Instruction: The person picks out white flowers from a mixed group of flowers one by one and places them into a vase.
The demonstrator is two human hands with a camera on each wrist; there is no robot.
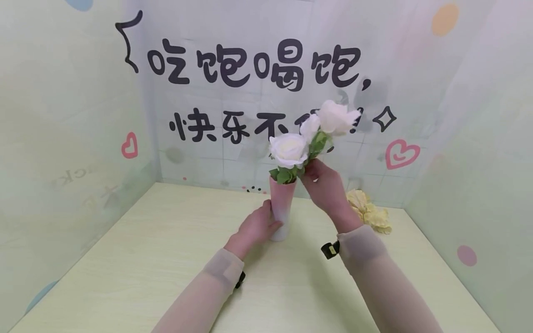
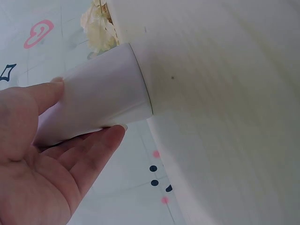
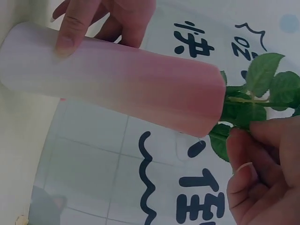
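A tall vase (image 1: 283,196), pink at the top and fading to white, stands upright on the table. My left hand (image 1: 257,225) grips it low down; the left wrist view shows the thumb and fingers on either side of its white base (image 2: 105,86). White roses rise above the rim, one rose (image 1: 288,150) directly over the mouth and another rose (image 1: 336,118) higher to the right. Just beside the rim my right hand (image 1: 326,187) pinches a green stem among the leaves (image 3: 265,72), its fingertips partly hidden by them. The stems' lower ends are hidden inside the vase.
Pale yellow flowers (image 1: 376,217) lie on the right rear of the table, behind my right wrist. The light wooden tabletop (image 1: 166,259) is enclosed by printed side walls and a back wall (image 1: 250,159) with black lettering.
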